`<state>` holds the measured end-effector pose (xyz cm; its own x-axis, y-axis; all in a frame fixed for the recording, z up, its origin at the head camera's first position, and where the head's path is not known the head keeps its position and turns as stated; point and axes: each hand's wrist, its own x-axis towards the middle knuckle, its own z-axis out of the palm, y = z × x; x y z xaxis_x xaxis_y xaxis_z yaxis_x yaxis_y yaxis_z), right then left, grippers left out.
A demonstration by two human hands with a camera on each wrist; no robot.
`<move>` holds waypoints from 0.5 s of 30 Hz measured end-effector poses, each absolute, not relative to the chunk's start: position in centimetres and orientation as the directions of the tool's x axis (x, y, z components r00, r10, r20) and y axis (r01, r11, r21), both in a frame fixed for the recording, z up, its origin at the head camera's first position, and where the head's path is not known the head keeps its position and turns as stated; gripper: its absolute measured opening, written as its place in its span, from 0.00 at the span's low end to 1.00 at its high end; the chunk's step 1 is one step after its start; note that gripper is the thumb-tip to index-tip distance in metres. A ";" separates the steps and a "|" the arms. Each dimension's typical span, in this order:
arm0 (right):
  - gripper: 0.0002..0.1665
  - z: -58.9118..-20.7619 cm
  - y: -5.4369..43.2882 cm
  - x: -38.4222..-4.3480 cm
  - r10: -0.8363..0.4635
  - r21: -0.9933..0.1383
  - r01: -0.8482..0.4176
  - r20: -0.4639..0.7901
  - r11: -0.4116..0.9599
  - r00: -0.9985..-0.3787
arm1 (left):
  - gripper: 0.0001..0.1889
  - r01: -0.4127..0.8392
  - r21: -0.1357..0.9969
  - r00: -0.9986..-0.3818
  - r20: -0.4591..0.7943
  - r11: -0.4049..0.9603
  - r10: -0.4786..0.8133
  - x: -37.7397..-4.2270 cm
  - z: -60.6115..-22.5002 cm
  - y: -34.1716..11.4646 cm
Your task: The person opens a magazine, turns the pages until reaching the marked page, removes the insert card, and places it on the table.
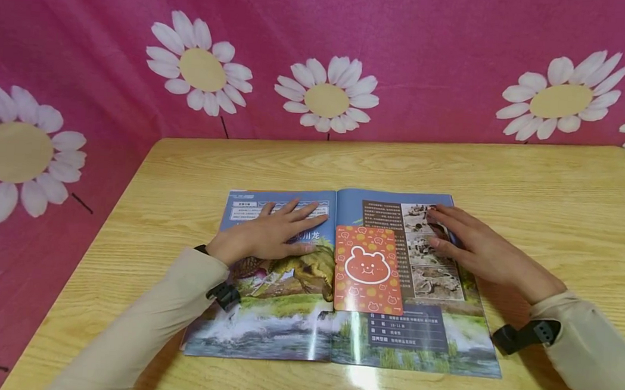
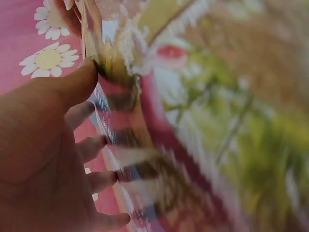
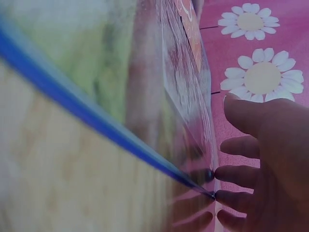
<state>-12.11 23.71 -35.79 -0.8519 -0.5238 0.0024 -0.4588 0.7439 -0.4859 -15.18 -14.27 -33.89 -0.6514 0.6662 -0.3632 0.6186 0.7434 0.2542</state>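
Note:
An open magazine (image 1: pixel 261 329) with dinosaur pictures lies on the wooden table. My left hand (image 1: pixel 269 231) rests on its left page with the fingers spread, fingertips at the glossy paper in the left wrist view. On the right page, beside the centre fold, lies an orange card (image 1: pixel 368 297) with a white-outlined bear face. My right hand (image 1: pixel 475 250) is at the outer part of the right page, over the small fossil photos (image 1: pixel 430 283). In the right wrist view its fingertips (image 3: pixel 234 176) meet the page near the blue edge, and the thumb stands apart from them.
The light wooden table (image 1: pixel 549 197) reaches beyond the magazine on all sides. Behind it hangs a pink cloth (image 1: pixel 423 58) printed with large white daisies. Black straps with small devices (image 1: pixel 529 336) sit on both wrists, over beige sleeves.

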 end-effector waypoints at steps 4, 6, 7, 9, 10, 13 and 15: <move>0.35 -35.8 23.7 -12.1 -0.527 -0.485 -0.463 0.006 0.742 -0.850 | 0.34 0.613 0.252 -0.654 -0.370 0.749 0.660 -15.2 -34.0 -14.3; 0.36 -35.8 23.8 -12.1 -0.525 -0.485 -0.458 -0.002 0.745 -0.851 | 0.35 0.611 0.249 -0.657 -0.372 0.752 0.656 -15.1 -34.0 -14.2; 0.37 -35.8 23.8 -12.1 -0.524 -0.485 -0.455 -0.008 0.747 -0.852 | 0.35 0.609 0.247 -0.658 -0.374 0.754 0.653 -15.1 -34.0 -14.2; 0.38 -35.8 23.8 -12.1 -0.522 -0.485 -0.449 -0.018 0.750 -0.853 | 0.35 0.602 0.245 -0.660 -0.382 0.760 0.646 -15.1 -34.0 -14.1; 0.38 -35.8 23.8 -12.1 -0.520 -0.485 -0.445 -0.023 0.752 -0.854 | 0.35 0.596 0.242 -0.663 -0.390 0.766 0.639 -15.0 -34.0 -14.0; 0.38 -35.8 23.8 -12.0 -0.517 -0.483 -0.440 -0.031 0.757 -0.855 | 0.36 0.575 0.238 -0.670 -0.412 0.783 0.617 -15.0 -33.8 -13.7; 0.38 -35.9 23.8 -12.0 -0.513 -0.481 -0.435 -0.035 0.761 -0.858 | 0.36 0.564 0.233 -0.672 -0.427 0.792 0.605 -14.9 -33.7 -13.4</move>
<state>-12.04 23.76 -35.89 -0.8576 -0.5131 -0.0352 -0.4354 0.7608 -0.4812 -14.93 -13.37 -33.71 -0.6723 0.6048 -0.4269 0.5645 0.7919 0.2330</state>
